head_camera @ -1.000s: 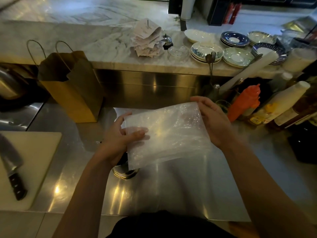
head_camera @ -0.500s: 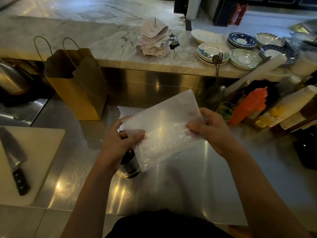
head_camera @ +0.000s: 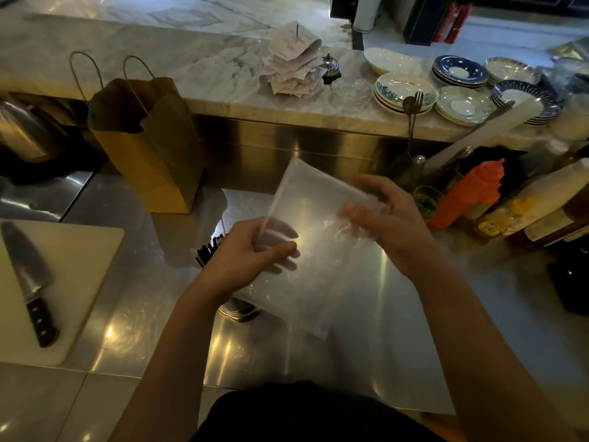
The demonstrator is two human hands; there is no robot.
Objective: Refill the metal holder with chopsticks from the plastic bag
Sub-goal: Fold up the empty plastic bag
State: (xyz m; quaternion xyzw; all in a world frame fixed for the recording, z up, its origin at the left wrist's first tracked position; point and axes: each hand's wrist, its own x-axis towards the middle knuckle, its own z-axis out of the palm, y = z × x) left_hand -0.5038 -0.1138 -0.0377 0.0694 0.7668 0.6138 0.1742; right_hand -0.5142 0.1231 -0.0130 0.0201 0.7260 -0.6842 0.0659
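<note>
Above the middle of the steel counter (head_camera: 153, 314), the plastic bag (head_camera: 315, 275) hangs flat and see-through between both hands. It looks emptied, which would explain why it is held up loose rather than tipped. The left hand (head_camera: 245, 266) pinches its near left edge, thumb on the front and fingers showing pale through the film behind. The right hand (head_camera: 385, 224) has curled fingers bunching the upper right side, though blur hides the exact grip. Directly under the left hand stands the metal holder (head_camera: 237, 309), only its base showing, with dark chopsticks (head_camera: 208, 250) poking out beside the hand, so the refill looks done. Further out are a brown paper bag (head_camera: 149, 148), a cutting board (head_camera: 73, 282) bearing a knife (head_camera: 30, 282), an orange squeeze bottle (head_camera: 468, 193), and stacked plates (head_camera: 404, 90) on the marble ledge (head_camera: 159, 59) of a dim kitchen.
</note>
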